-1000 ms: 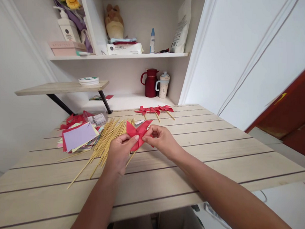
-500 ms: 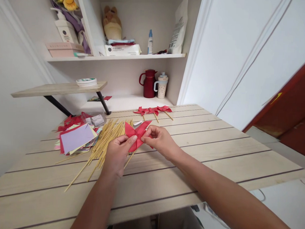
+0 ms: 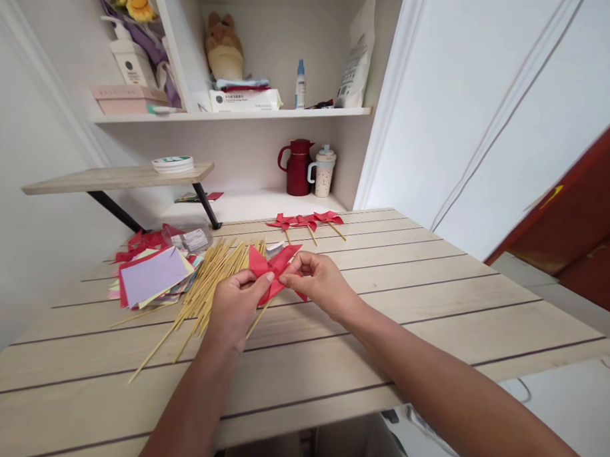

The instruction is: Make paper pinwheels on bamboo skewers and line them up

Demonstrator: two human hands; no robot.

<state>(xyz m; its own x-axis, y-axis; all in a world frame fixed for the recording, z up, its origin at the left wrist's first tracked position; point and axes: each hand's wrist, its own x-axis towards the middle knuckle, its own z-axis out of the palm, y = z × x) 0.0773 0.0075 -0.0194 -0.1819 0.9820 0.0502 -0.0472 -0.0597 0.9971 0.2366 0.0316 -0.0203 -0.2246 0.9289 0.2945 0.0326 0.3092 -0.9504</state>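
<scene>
A red paper pinwheel is held over the table between my two hands. My left hand pinches its left side, thumb on top near the centre. The fingers of my right hand are pressed together at the pinwheel's middle; whether a small part is between them is hidden. A thin wooden stick slants down below the pinwheel toward me. Just left of my left hand lies a loose heap of wooden sticks. Several finished-looking red pinwheels on sticks lie at the table's back.
Left of the sticks sits a stack of coloured paper, with a clear plastic box and red paper pieces behind. A small raised wooden shelf stands back left. A red jug and a cup stand behind the wooden table.
The pinwheel has tipped and lowered slightly. My right fingertips have shifted a little left, closer to its centre and to my left thumb.
</scene>
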